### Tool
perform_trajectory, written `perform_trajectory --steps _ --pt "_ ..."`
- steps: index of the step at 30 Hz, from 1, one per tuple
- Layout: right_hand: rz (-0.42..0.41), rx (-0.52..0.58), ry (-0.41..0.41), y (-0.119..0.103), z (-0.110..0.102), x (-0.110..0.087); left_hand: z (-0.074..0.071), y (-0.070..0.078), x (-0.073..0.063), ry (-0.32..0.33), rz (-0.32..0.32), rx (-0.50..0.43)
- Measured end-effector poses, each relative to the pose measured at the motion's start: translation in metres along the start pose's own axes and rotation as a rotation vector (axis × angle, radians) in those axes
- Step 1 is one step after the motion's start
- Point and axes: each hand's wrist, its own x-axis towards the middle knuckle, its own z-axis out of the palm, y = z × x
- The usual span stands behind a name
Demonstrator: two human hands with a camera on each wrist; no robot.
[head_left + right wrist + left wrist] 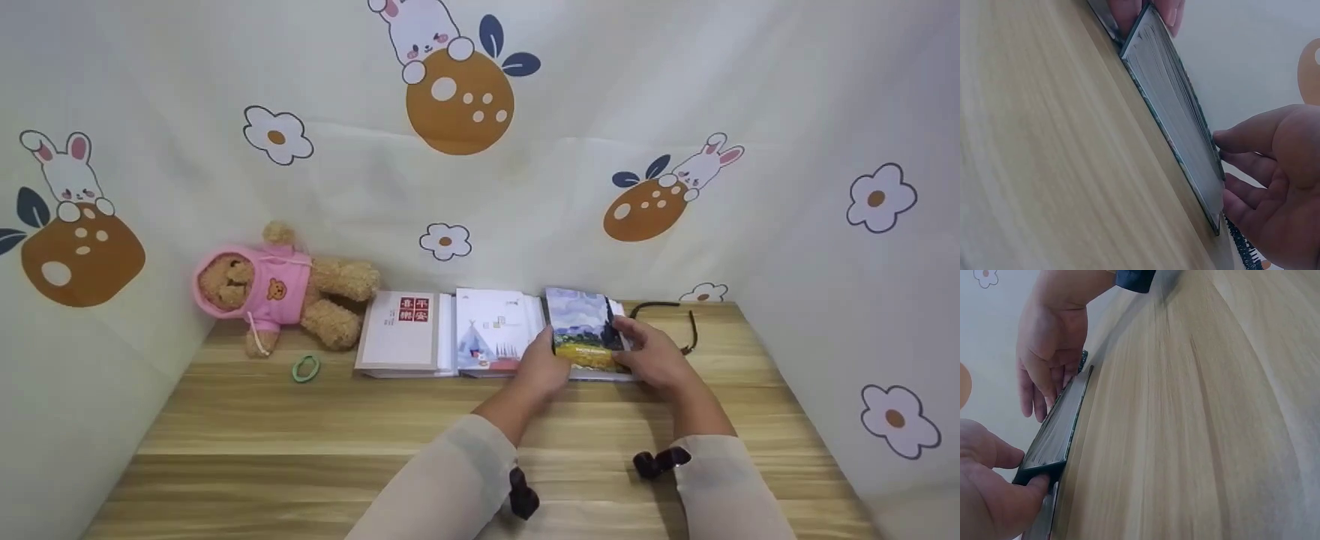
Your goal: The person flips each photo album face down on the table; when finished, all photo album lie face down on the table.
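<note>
A photo album (581,330) with a painted landscape cover lies at the right end of a row of albums. My left hand (544,367) pinches its spine edge between thumb and fingers, as the left wrist view shows. At the opposite side, my right hand (656,356) holds the page edge, its fingertips (1221,138) against the cover's rim. The layered pages (1168,95) show between the two covers. Immediately left are an album with a tent picture (491,330) and a beige album with red squares (401,330).
A teddy bear (285,281) in a pink hoodie lies at the back left, with a green ring-shaped band (305,368) before it. Behind the right hand is a black toothed headband (694,330). A printed cloth (555,202) walls in the wooden table (300,465).
</note>
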Motion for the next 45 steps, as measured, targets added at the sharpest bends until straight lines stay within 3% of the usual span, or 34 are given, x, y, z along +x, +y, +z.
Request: perform_trajectory --steps 8,13,16,21,25,32,40,45 --pt "0.036 0.141 -0.047 -0.007 -0.003 -0.004 0.003 0.009 0.000 0.021 0.050 -0.136" --pt "0.067 0.307 -0.129 -0.024 -0.003 -0.009 0.002 0.025 -0.002 0.060 0.066 -0.213" --pt "0.050 0.324 -0.147 -0.038 -0.003 -0.014 0.001 0.030 -0.003 0.068 0.060 -0.247" --pt "-0.010 0.266 -0.105 -0.059 -0.002 -0.023 -0.001 0.033 -0.004 0.005 0.071 -0.329" --pt "-0.049 0.319 -0.084 -0.070 -0.001 -0.027 -0.002 0.036 -0.004 -0.058 0.062 -0.371" --pt "-0.071 0.460 -0.062 -0.072 0.001 -0.027 -0.001 0.039 -0.007 -0.073 0.138 -0.270" --pt "-0.058 0.462 -0.100 -0.071 0.003 -0.028 -0.001 0.030 -0.003 -0.056 0.103 -0.178" --pt "-0.017 0.437 -0.146 -0.069 0.001 -0.028 -0.004 0.025 0.000 -0.094 0.057 -0.182"
